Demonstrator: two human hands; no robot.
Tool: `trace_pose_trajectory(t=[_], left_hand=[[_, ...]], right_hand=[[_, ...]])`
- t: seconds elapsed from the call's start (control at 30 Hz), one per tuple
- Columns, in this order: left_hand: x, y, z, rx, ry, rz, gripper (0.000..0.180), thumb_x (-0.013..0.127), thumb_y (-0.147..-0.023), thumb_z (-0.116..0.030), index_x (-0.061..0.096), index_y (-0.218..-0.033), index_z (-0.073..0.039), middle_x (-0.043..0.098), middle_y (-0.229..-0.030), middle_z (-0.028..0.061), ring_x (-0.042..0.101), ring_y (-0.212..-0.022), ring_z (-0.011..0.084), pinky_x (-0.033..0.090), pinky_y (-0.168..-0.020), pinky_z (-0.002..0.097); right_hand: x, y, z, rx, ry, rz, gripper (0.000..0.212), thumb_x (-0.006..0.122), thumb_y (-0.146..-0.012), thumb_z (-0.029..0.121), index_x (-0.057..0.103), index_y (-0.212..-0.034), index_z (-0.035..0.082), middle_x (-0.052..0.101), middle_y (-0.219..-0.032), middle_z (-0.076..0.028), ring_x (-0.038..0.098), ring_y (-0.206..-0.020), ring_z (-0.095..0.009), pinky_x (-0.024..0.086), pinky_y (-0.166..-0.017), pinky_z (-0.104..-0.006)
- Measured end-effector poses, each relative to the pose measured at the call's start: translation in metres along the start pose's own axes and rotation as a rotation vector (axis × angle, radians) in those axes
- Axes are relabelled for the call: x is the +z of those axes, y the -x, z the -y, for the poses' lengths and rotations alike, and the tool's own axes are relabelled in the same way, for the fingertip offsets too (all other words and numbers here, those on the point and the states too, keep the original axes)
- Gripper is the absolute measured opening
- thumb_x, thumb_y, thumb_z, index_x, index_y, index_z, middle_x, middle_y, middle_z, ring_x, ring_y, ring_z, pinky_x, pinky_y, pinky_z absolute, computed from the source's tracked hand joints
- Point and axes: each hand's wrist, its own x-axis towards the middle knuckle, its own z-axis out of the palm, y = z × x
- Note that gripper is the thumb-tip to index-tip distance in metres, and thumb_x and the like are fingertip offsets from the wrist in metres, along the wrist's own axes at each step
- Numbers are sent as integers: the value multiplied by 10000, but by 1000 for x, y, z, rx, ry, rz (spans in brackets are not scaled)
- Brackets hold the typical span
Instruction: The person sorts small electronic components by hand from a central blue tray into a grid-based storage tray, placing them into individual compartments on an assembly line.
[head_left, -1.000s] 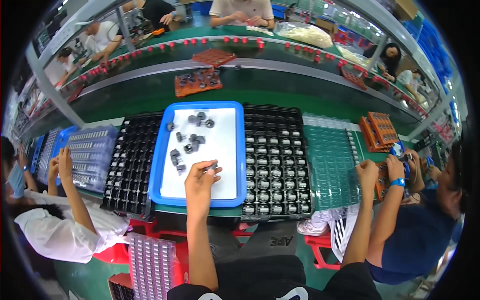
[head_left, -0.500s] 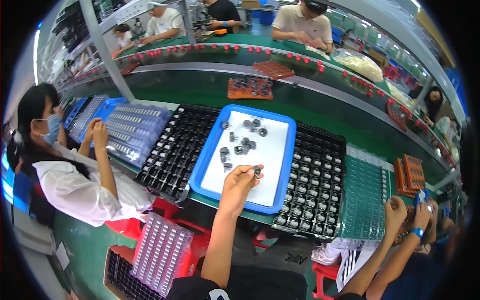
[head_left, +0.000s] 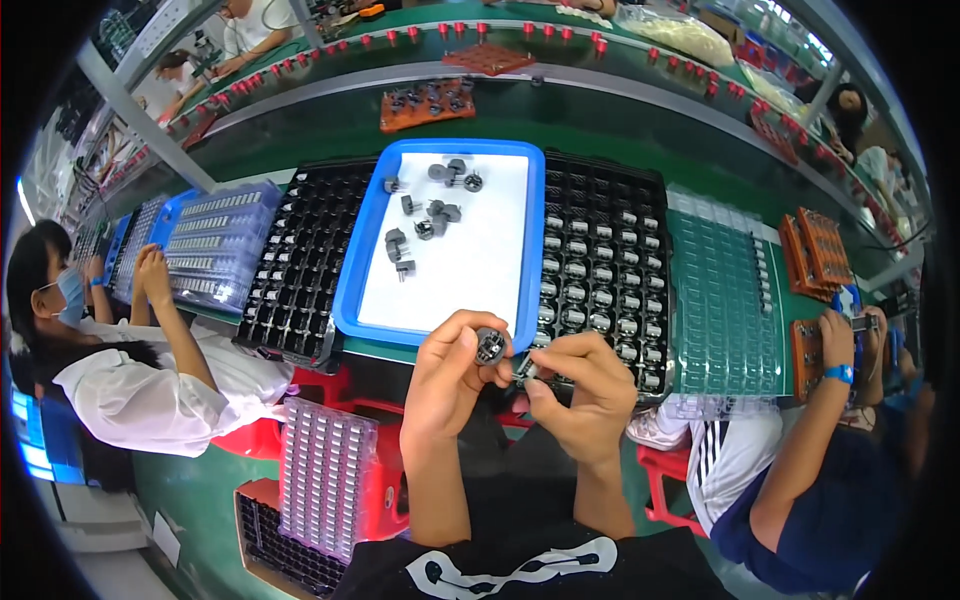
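Left hand [head_left: 450, 375]: raised in front of the near edge of the blue tray [head_left: 528, 270], fingers closed on a small round grey part [head_left: 490, 346] pinched between thumb and fingertips; its dark face is turned toward the camera, finer detail too small to read.

Right hand [head_left: 585, 395]: just beside the left, fingers curled shut on a small metal piece [head_left: 527, 368] at the fingertips, mostly hidden by them; its kind cannot be told. The piece lies close to the round part; whether the two touch cannot be told.

Blue tray: white floor, holding a loose scatter of grey parts [head_left: 425, 215] in its far half; near half bare.

Black tray, right [head_left: 605, 270]: touching the blue tray's right side, many cells filled with pale parts; its near edge is partly covered by the right hand.

Black tray, left [head_left: 305, 265]: against the blue tray's left side; cell contents hard to make out.

Clear tray [head_left: 725, 300]: right of the black tray, on the green bench.

Orange tray [head_left: 428, 103]: on the belt beyond, carrying dark parts.

Person at left [head_left: 130, 380]: white top, hands at a clear tray; partly cut off by the frame edge.

Person at right [head_left: 830, 470]: dark top, blue wristband, largely cut off.
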Motion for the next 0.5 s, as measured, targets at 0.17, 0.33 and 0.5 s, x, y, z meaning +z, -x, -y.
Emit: trace_pose_trajectory(t=[0.17, 0.33, 0.5], left_hand=[[7, 2, 8, -47, -93, 86, 291, 501, -1011, -243, 590, -1099, 20, 639, -896, 93, 610, -683, 128, 515, -618, 245], [6, 5, 7, -129, -65, 202, 275, 538, -990, -206, 588, -1130, 25, 642, -947, 98, 620, -769, 134, 521, -676, 251], [13, 5, 9, 79, -246, 129, 369, 719, -830, -114, 597, -1150, 20, 610, -1131, 153, 602, -1030, 225, 492, -858, 314]], right_hand=[[-5, 5, 4, -50, 35, -35, 317, 724, -669, -58, 707, -983, -27, 624, -912, -106, 606, -788, -168, 491, -695, -264], [-10, 7, 0, -44, 7, -84, 304, 714, -698, -56, 696, -1000, -25, 614, -921, -103, 604, -758, -148, 492, -655, -255], [-9, 7, 2, 55, -100, -160, 265, 692, -736, -40, 681, -1001, -51, 606, -952, -114, 573, -783, -151, 471, -706, -263]])
